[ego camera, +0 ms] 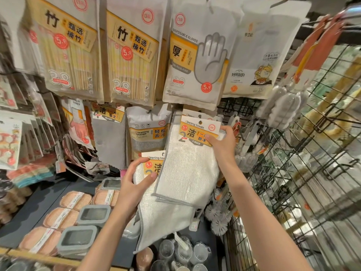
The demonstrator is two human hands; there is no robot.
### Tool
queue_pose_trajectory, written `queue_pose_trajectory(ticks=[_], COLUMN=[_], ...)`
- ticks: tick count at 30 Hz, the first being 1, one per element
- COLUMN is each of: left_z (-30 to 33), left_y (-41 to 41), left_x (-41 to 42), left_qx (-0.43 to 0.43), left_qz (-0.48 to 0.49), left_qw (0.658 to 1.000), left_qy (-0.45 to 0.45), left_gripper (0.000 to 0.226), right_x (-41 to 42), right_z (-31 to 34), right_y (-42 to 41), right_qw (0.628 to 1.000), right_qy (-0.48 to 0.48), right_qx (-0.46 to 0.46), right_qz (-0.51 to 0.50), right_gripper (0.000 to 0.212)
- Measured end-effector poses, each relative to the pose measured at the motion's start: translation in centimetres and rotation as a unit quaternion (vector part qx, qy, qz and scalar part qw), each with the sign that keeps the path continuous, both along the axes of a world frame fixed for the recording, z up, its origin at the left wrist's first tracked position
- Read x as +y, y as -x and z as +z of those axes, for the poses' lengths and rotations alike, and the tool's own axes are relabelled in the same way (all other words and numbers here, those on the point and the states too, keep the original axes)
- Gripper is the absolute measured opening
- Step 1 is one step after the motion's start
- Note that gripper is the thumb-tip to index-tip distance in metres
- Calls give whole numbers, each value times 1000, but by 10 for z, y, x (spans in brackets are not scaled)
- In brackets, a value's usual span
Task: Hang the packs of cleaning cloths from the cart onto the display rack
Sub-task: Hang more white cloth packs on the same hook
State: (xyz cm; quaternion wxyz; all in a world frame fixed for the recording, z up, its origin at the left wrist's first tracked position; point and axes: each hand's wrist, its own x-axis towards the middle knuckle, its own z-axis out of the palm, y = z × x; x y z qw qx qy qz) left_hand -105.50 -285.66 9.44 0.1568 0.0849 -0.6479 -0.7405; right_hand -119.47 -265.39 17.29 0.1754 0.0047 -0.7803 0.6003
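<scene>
While one pack of cleaning cloths (192,159) is raised to the display rack (242,108) in the head view, its card header is pinched by the right hand (221,142), thumb on the printed face and fingers curled behind the card's right edge. The punched hole at the top of the header can be seen just below another cleaning-towel header already hanging there; the hook itself cannot be made out. A second pack (156,194) is held lower and to the left by the left hand (134,184), whose thumb and fingers are curled round its header and cloth, partly behind the raised pack.

The hanging of the raised pack is judged to be the step in hand. For the next move, the header hole would need to be lined up with the hook's tip and the card slid on, kept flat so that it is not bent. The cart is not clearly told apart from the wire grid (312,153) at the right.
</scene>
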Motion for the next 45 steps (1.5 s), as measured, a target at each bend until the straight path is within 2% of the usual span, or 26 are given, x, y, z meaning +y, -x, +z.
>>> queue_pose_trajectory(ticks=[6, 11, 15, 21, 34, 45], left_z=[0, 3, 0, -2, 1, 1], left_y=[-4, -10, -12, -13, -23, -34], left_x=[-3, -4, -5, -2, -3, -11], left_qx=[-17, -16, -14, -14, -8, -13], left_qz=[4, 16, 15, 19, 21, 38], left_qw=[1000, 999, 1000, 1000, 1000, 999], left_qy=[20, 25, 20, 12, -7, -7], left_gripper=[40, 38, 38, 38, 38, 36], right_x=[-3, -4, -2, 5, 9, 8], right_z=[-1, -6, -5, -4, -1, -6], right_y=[8, 20, 33, 40, 44, 26], right_qw=[1000, 998, 997, 991, 981, 973], right_qy=[4, -50, -75, -120, -163, -175], right_qx=[28, 38, 22, 4, -24, -78], right_qz=[-10, -13, 2, 64, 100, 130], right_gripper=[49, 28, 26, 49, 61, 81])
